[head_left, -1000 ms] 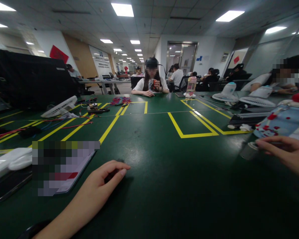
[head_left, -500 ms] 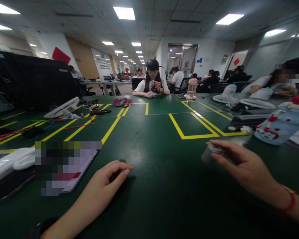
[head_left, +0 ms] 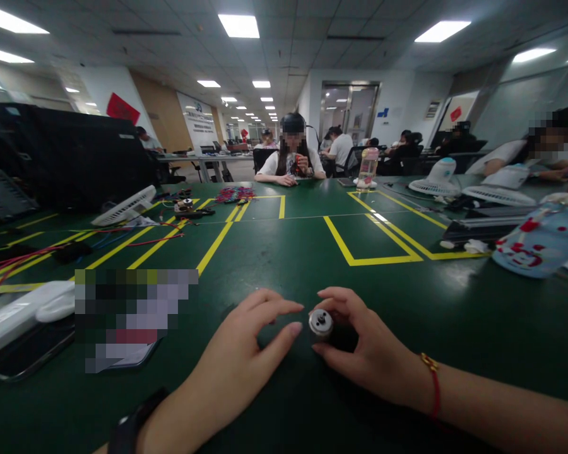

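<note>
Small metal cylinder (head_left: 320, 322), prob. a little motor w/ round silver end facing the camera, is now sitting near-centre on the green tabletop (head_left: 284, 252); 0.5 s ago it was further right, and 1 s ago far right beside the blue bottle (head_left: 539, 243). Right hand (head_left: 364, 343) is grasping it: thumb curling over the top, fingers wrapping under and behind. That hand has travelled in from the right w/ the cylinder. Forearm is coming in from the lower right, red string bracelet (head_left: 430, 384) at the wrist.

Left hand (head_left: 246, 353) has shifted right and slightly forward vs. before, when it was resting flat-ish over a small dark item. It is now released, holding nothing, fingers spread and arched, fingertips (head_left: 294, 328) just beside the cylinder but not touching it. Dark watch band (head_left: 132, 425) on that wrist.

Further left: a phone (head_left: 123, 328), screen blurred, lying near the left hand, w/ a white power strip (head_left: 23, 312) past it. Yellow tape lines (head_left: 373, 258) are marking boxes further off. Across the tabletop, far side, a person (head_left: 291, 157) is sitting and handling something small.
</note>
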Demonstrator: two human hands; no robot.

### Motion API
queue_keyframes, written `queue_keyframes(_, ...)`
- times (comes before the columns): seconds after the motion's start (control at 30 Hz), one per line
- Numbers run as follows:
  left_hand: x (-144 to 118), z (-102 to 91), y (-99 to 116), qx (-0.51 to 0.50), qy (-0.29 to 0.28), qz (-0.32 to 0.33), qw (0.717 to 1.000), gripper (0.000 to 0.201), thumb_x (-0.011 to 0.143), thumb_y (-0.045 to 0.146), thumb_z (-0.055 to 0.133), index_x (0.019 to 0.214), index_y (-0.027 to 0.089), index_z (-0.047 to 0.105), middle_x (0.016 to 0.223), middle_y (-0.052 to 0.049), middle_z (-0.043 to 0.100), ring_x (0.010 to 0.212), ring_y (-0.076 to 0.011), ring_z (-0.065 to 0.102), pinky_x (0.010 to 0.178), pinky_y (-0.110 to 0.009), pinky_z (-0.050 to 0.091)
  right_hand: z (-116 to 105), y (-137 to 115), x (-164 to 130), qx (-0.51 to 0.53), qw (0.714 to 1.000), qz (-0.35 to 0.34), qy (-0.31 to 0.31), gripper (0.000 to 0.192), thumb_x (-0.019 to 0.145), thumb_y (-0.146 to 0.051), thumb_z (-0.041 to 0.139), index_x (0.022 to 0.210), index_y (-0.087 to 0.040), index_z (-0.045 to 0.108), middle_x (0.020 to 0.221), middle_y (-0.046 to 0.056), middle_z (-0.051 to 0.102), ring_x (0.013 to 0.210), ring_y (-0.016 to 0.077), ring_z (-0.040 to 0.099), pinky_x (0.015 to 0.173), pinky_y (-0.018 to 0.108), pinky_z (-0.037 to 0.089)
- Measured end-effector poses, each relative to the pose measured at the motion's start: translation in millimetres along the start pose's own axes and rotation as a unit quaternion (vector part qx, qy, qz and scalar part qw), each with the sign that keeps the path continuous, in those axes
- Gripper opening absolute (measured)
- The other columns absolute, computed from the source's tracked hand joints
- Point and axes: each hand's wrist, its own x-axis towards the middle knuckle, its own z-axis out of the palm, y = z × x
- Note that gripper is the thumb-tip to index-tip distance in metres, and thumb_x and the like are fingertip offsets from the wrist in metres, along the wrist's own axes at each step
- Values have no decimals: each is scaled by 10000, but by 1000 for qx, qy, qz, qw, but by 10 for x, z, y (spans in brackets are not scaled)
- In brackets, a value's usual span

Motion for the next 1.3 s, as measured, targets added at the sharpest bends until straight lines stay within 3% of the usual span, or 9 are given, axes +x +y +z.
queue_keyframes(0.17,254,34,228,-16,-2,35,999,143,864,249,582,867,269,724,898,-5,616,841,-176,589,752,-295,472,-1,-11,37,37,999,12,-10,639,733,-252,654,1268,-243,305,1089,33,599,970,126,591,870,305,485)
queue_keyframes(0.3,243,-9,74,-25,29,-13,999,141,855,295,595,878,256,728,856,-8,611,826,-183,594,748,-306,468,-34,-48,27,1,1000,1,-3,414,746,-238,608,1129,-224,452,1012,22,600,878,114,584,793,272,483)
queue_keyframes(0.57,131,276,-142,23,-76,1,997,146,821,287,645,913,315,755,880,-8,674,863,-212,603,799,-343,457,-72,-81,25,-23,1000,7,19,323,738,-242,610,1030,-211,476,942,12,595,828,105,577,744,247,497)
queue_keyframes(0.73,27,55,-244,-25,-73,-52,996,242,863,312,588,1079,307,698,938,-10,659,868,-192,622,784,-310,477,-710,238,-212,-121,982,66,126,414,749,-362,636,1091,-193,476,1047,69,598,920,155,612,816,293,528)
queue_keyframes(0.87,-143,-223,-444,-23,-53,-109,992,246,905,347,508,1058,281,691,988,-18,650,916,-198,623,807,-310,480,-1517,800,-700,-282,912,188,230,495,701,-501,644,1094,-232,511,1035,80,616,850,199,637,684,296,542)
queue_keyframes(1.0,-216,-313,-545,-27,-34,-129,991,242,903,405,499,994,276,683,1022,-18,662,961,-216,620,835,-316,473,-1981,1135,-1064,-372,857,276,226,517,714,-563,598,1110,-240,518,994,124,619,770,218,637,553,291,493)
queue_keyframes(1.1,-201,-290,-533,-18,-26,-137,990,256,907,423,481,971,271,676,1014,-20,674,948,-223,624,828,-323,474,-1871,1030,-988,-473,817,180,276,686,658,-596,624,1196,-200,470,1153,160,559,1062,316,552,842,430,467)
queue_keyframes(1.17,-191,-269,-530,-13,-28,-135,990,255,907,419,477,971,270,673,1011,-18,680,953,-226,621,831,-328,474,-1578,807,-785,-497,821,84,268,726,659,-593,628,1242,-200,447,1264,137,493,1209,324,433,1009,489,335)
queue_keyframes(1.3,-203,-252,-588,-4,-31,-119,992,237,901,406,486,957,275,675,1007,-10,682,963,-225,613,844,-334,471,-711,242,-260,-325,944,21,41,511,795,-517,552,1252,-296,490,1303,40,461,1193,202,430,987,389,374)
